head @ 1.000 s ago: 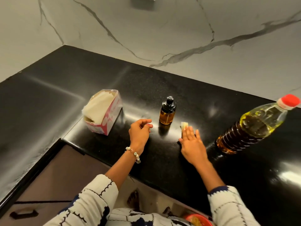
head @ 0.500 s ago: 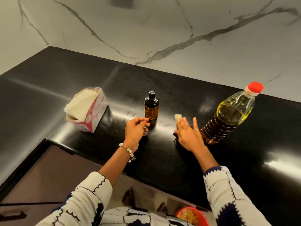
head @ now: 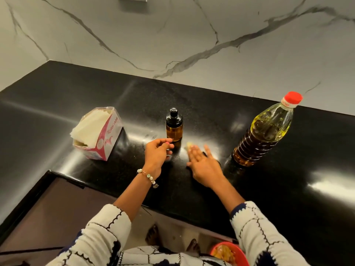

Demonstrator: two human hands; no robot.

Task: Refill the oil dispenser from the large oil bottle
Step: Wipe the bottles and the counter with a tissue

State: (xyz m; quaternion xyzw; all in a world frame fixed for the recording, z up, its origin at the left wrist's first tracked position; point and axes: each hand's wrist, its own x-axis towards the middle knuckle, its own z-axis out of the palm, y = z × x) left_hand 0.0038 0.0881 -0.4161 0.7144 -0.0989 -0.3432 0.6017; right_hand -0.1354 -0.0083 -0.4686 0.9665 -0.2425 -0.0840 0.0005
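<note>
A small amber oil dispenser (head: 174, 125) with a black pump top stands upright on the black counter (head: 192, 104). The large oil bottle (head: 264, 131), red-capped and partly full of yellow oil, stands upright to its right. My left hand (head: 158, 154) hovers just in front and left of the dispenser, fingers loosely curled and holding nothing. My right hand (head: 203, 162) lies flat with straight fingers, pressing a small pale tissue piece (head: 189, 145) onto the counter between the dispenser and the bottle.
A pink and white tissue box (head: 98, 135) sits at the left on the counter. The marble wall (head: 172, 35) rises behind. A brown cabinet front (head: 50, 212) lies below the counter edge, and a red bowl (head: 228, 252) shows near my feet.
My right hand has slid the tissue piece slightly across the counter. The left hand stays near the dispenser. The view has shifted, bringing the large bottle more upright into frame.
</note>
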